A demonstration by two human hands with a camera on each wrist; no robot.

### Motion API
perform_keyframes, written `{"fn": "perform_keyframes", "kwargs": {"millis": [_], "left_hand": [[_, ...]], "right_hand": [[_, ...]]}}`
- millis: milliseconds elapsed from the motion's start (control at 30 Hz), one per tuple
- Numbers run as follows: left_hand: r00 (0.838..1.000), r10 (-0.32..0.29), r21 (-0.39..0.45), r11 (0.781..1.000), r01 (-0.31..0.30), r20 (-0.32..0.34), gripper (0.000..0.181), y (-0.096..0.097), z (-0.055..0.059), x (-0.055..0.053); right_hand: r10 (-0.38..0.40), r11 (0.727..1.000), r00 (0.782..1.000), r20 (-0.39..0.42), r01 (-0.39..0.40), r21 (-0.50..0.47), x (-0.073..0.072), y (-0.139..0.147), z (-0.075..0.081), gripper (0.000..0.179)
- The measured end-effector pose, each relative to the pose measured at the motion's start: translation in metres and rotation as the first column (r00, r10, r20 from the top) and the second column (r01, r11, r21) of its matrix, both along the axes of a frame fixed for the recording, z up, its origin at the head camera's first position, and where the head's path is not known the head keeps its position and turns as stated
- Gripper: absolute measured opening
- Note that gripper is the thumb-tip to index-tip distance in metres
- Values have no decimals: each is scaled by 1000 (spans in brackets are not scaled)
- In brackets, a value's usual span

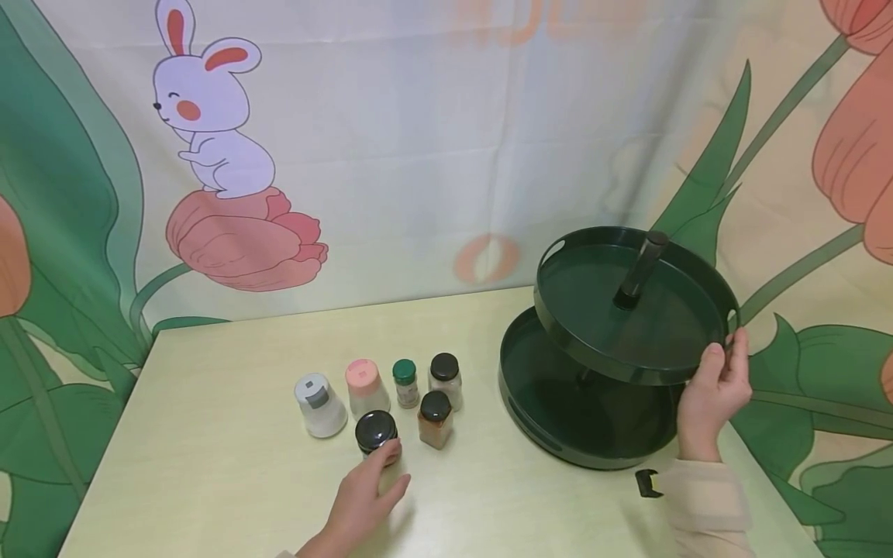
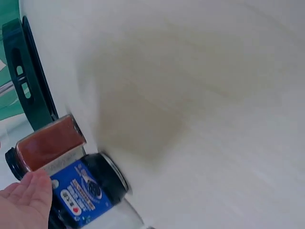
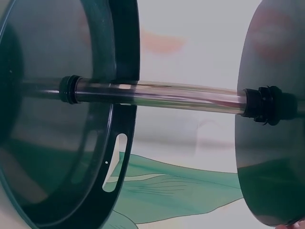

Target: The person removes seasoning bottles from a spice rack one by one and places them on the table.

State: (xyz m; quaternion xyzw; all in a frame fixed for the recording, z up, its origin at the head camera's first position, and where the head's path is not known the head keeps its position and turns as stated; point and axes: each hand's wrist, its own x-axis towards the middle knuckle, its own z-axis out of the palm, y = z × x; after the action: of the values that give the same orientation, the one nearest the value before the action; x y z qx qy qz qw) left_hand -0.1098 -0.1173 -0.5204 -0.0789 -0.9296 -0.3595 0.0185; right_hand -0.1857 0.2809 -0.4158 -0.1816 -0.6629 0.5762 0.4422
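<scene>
My left hand (image 1: pixel 360 496) is at a dark jar with a black lid (image 1: pixel 376 428), its fingers extended and its thumb apart. In the left wrist view the jar shows a blue label (image 2: pixel 78 194), with the fingertips at its edge. Close by is a square spice jar (image 1: pixel 436 422) with reddish-brown contents. On the right, my right hand (image 1: pixel 716 399) grips the upper rim of a dark green two-tier round tray (image 1: pixel 593 358), thumb over the edge. The upper tier looks tilted above the lower one. A clear post (image 3: pixel 190 97) joins the tiers in the right wrist view.
Behind the dark jar stand a grey-lidded shaker (image 1: pixel 322 407), a pink-lidded shaker (image 1: pixel 366 389), a small green-capped bottle (image 1: pixel 405 385) and a black-capped bottle (image 1: pixel 446 381). A printed cloth (image 1: pixel 418 155) hangs behind the pale table (image 1: pixel 209 449).
</scene>
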Motion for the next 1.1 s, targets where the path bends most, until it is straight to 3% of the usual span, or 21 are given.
{"fn": "perform_keyframes", "kwargs": {"millis": [200,400,633,833,967,1100], "left_hand": [[989,22,-12,1000,-24,-145,40,-10,4,0],[956,16,-48,998,-32,-291,33,-22,10,-5],[910,4,-89,995,-45,-415,29,-40,25,-15],[857,-31,-121,992,-36,-515,28,-56,51,-26],[826,-74,-167,986,-25,-559,31,-63,70,-31],[768,-145,-208,978,15,-624,35,-63,86,-34]], "right_hand": [[31,999,997,65,-33,24,3,3,5,44],[58,998,990,128,-56,-25,7,2,15,44],[37,994,993,111,-48,97,10,-6,32,42],[110,982,994,10,-111,153,16,-27,62,40],[200,967,977,-78,-184,175,20,-48,81,40],[290,941,943,-162,-249,231,17,-62,86,39]]}}
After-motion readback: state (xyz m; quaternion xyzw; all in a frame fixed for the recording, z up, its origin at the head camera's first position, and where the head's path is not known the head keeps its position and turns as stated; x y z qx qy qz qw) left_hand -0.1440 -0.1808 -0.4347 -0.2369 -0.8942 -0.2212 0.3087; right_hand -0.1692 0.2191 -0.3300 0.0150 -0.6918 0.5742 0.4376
